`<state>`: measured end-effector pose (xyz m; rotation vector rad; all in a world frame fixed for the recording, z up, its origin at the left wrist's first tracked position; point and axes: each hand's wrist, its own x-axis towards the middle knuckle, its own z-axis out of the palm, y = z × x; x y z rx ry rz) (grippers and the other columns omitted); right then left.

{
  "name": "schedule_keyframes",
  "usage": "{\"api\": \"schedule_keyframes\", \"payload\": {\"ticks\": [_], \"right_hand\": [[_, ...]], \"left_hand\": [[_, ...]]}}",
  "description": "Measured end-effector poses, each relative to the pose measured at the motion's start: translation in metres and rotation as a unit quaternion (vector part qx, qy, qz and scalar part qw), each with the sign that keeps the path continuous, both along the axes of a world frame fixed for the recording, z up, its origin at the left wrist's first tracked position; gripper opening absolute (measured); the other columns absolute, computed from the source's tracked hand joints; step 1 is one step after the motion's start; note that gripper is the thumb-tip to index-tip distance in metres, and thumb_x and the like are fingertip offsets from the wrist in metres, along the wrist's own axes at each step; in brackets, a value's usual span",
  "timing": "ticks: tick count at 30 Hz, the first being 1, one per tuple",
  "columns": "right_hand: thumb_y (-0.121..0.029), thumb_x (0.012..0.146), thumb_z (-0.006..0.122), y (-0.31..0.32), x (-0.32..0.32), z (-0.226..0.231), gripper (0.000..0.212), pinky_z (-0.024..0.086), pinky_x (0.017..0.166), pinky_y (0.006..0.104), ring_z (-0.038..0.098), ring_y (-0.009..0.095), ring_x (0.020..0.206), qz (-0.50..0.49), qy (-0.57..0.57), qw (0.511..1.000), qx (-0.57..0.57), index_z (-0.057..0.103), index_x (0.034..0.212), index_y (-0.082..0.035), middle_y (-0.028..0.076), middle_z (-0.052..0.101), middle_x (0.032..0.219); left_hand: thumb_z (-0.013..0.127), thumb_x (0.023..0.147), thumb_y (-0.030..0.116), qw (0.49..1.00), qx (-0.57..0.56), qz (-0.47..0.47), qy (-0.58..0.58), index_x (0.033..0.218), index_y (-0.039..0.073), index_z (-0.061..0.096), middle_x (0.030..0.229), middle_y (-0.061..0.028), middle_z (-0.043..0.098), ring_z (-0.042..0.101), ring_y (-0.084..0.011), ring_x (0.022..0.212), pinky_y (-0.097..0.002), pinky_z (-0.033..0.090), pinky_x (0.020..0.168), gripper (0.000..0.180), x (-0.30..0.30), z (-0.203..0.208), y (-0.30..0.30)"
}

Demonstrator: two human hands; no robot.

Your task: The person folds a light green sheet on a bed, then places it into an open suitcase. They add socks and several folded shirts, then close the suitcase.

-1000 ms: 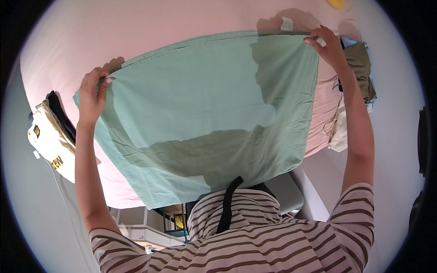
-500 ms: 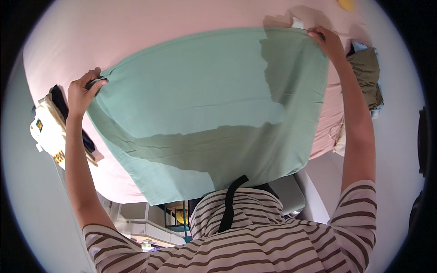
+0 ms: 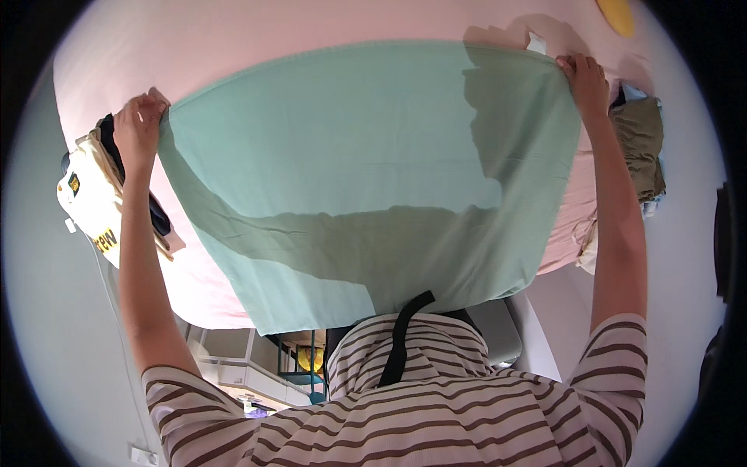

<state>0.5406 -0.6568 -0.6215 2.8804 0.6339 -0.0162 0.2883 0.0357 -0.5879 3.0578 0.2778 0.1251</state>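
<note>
A pale green cloth, roughly rectangular, is stretched wide across the pink bed sheet. Its near edge hangs over the bed's front toward my body. My left hand pinches the far left corner, fingers closed at the edge. At the far right corner, my right hand grips the cloth between thumb and fingers. A small white tag sticks out past the far edge close to my right hand. Shadows of my arms and head fall over the cloth, which has light creases in the middle.
Folded cream and dark clothes lie on the left beside my forearm. An olive garment tops a pile on the right. A yellow object is at the far right. Below the bed stand a white drawer unit and a grey rounded thing.
My left hand has moved up and my right hand slightly right, both keeping their corners. The far edge is now straighter, and the bunched left corner has flattened out.
</note>
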Motion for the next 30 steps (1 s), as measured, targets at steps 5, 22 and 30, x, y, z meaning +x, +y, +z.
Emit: {"api": "schedule_keyframes", "payload": {"ticks": [5,22,30], "right_hand": [[-0.022,0.079,0.065,0.099,-0.069,0.029,0.037,0.042,0.091,0.0451,0.050,0.032,0.110,0.099,-0.144,0.971,0.160,0.057,0.114,-0.012,0.011,0.054,0.116],[-0.050,0.093,0.038,-0.062,-0.225,0.010,0.057,0.020,0.106,0.0627,0.024,0.030,0.139,-0.095,0.006,0.993,-0.066,0.028,0.145,-0.029,0.000,0.024,0.153],[-0.027,0.092,0.053,-0.042,-0.269,0.043,0.053,0.030,0.103,0.0495,0.039,0.038,0.127,-0.079,-0.030,0.984,0.158,0.039,0.138,-0.006,0.020,0.041,0.139]], "left_hand": [[0.064,0.075,0.001,0.978,-0.128,-0.116,-0.116,0.109,0.004,0.057,0.110,-0.0111,0.061,0.056,-0.0314,0.103,-0.0412,0.042,0.089,0.035,0.009,0.059,-0.146],[0.037,0.091,0.060,0.995,0.081,0.050,0.040,0.148,0.020,0.023,0.154,-0.0060,0.022,0.019,-0.0302,0.141,-0.0524,0.018,0.111,0.071,-0.127,-0.031,-0.093],[0.052,0.093,0.033,0.991,-0.081,-0.077,-0.075,0.145,0.002,0.025,0.150,-0.0175,0.026,0.021,-0.0384,0.139,-0.0516,0.016,0.112,0.066,-0.142,0.021,-0.229]]}}
